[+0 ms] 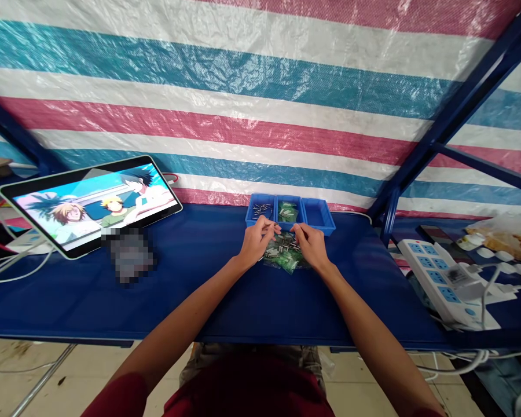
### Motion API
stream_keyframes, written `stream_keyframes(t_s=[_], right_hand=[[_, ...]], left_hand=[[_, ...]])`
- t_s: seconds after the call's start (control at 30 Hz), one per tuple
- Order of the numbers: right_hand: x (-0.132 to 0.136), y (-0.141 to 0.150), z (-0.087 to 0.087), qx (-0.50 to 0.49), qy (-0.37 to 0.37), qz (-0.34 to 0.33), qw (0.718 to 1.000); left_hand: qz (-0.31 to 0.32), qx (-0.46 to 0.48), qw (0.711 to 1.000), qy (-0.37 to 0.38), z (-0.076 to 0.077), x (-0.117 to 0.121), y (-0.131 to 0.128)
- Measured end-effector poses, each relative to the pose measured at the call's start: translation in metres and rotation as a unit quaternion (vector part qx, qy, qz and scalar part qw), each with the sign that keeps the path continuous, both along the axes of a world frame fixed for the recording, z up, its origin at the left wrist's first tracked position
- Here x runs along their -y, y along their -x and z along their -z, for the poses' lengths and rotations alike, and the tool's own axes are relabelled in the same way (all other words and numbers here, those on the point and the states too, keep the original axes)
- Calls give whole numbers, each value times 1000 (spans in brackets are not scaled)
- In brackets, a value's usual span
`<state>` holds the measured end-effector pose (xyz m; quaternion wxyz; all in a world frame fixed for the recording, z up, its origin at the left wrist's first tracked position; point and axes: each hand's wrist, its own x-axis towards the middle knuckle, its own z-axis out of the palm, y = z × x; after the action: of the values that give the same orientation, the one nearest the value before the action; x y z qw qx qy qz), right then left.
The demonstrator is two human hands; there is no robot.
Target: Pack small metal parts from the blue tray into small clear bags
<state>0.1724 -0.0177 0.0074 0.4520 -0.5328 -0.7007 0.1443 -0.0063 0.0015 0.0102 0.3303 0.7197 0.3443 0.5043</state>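
A pile of small shiny metal bits and green see-through plastic packets (289, 262) lies just in front of the three joined blue plastic bins (319, 215). The person's left hand (255, 240) and right hand (313, 246) are on either side of it. Both have bent, pinching fingers; what they hold is too small to tell. Smooth blue table (264, 315) stretches left and right of the bins, and toward its front edge.
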Motion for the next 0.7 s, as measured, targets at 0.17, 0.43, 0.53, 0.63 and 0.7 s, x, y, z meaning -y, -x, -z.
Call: stream_keyframes(t_s=[0.17, 0.43, 0.53, 0.63, 0.7], right_hand=[[-1, 0, 1, 8, 2, -3, 1000], [-1, 0, 0, 10, 3, -12, 1000], [-1, 1, -1, 10, 2, -12, 1000], [-1, 1, -1, 10, 1, -11, 1000], [-1, 0, -1, 11, 0, -11, 1000]], left_hand=[[8, -10, 1000, -15, -1, -1, 0], [16, -108, 994, -16, 2, -5, 1], [26, -181, 982, -49, 4, -8, 2], [23, -201, 974, -98, 5, -10, 2], [14, -183, 978, -102, 5, -10, 2]])
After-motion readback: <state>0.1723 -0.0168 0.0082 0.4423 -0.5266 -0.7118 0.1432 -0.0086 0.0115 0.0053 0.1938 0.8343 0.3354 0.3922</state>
